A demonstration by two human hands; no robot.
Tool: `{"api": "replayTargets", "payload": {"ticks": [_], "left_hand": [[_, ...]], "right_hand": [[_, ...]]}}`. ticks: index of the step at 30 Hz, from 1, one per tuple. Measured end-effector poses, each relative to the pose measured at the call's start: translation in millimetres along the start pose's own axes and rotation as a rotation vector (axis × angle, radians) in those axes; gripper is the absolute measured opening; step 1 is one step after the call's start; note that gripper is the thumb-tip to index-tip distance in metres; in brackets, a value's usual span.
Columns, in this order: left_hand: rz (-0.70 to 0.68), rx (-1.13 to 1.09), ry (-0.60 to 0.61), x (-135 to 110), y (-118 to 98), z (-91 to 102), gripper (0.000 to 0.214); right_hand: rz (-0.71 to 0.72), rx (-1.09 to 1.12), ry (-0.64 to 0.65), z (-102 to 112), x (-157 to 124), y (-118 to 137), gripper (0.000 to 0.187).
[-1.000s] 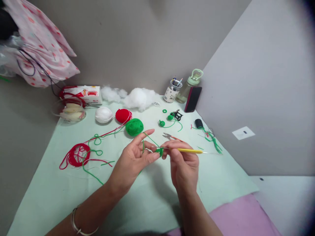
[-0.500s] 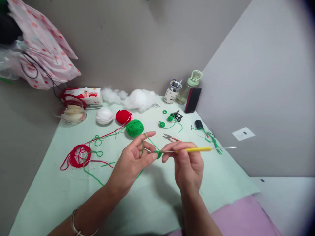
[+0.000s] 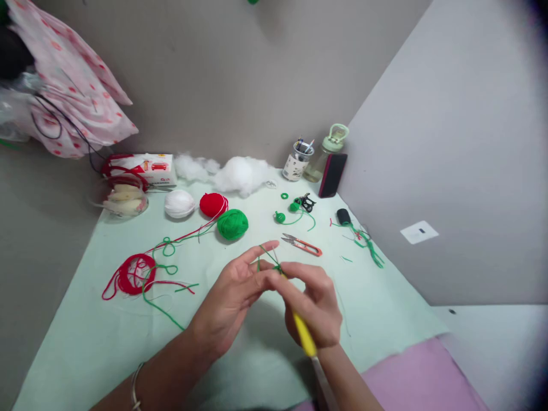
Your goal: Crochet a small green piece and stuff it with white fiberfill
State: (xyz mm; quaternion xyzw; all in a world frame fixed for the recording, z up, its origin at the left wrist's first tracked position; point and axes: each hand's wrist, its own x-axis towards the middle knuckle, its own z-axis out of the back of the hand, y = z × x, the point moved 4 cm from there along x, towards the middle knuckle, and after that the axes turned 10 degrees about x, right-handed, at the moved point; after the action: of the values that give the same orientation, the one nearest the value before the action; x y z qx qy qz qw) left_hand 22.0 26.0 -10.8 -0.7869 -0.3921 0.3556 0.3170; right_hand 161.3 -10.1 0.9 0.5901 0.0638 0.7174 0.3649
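Note:
My left hand (image 3: 240, 288) pinches a small piece of green crochet work (image 3: 278, 268) between thumb and fingers, mostly hidden by the fingertips. Green yarn runs taut over its raised index finger. Closed around a yellow-handled crochet hook (image 3: 305, 334) is my right hand (image 3: 314, 299), its fingertips meeting the left ones at the crochet work. The hook's thin metal tip points up and away, and its handle slants down towards me. A ball of green yarn (image 3: 232, 224) lies just beyond my left hand. Orange thread snips (image 3: 302, 245) rest beyond my right hand.
Behind are a red yarn ball (image 3: 213, 204), a white yarn ball (image 3: 179, 204) and white stuffing (image 3: 242, 174). Red yarn (image 3: 137, 274) lies coiled at left. Small green crocheted balls (image 3: 279, 217), a phone (image 3: 333, 175), a bottle (image 3: 319, 162) and a pen cup (image 3: 297, 162) stand right of centre.
The crochet hook has swung from lying level, pointing left, to a steep slant with its handle towards me. My right hand has turned and moved in closer to the left.

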Motion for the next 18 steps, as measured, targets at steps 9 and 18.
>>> {"api": "replayTargets", "payload": {"ticks": [9,18], "left_hand": [[-0.177,0.066,-0.103,0,-9,7.0,0.044],[-0.159,0.04,-0.122,3,2,7.4,0.052]], "right_hand": [[-0.414,0.705,-0.177,-4,19,-23,0.015],[-0.126,0.213,-0.093,-12,7,-7,0.034]]}}
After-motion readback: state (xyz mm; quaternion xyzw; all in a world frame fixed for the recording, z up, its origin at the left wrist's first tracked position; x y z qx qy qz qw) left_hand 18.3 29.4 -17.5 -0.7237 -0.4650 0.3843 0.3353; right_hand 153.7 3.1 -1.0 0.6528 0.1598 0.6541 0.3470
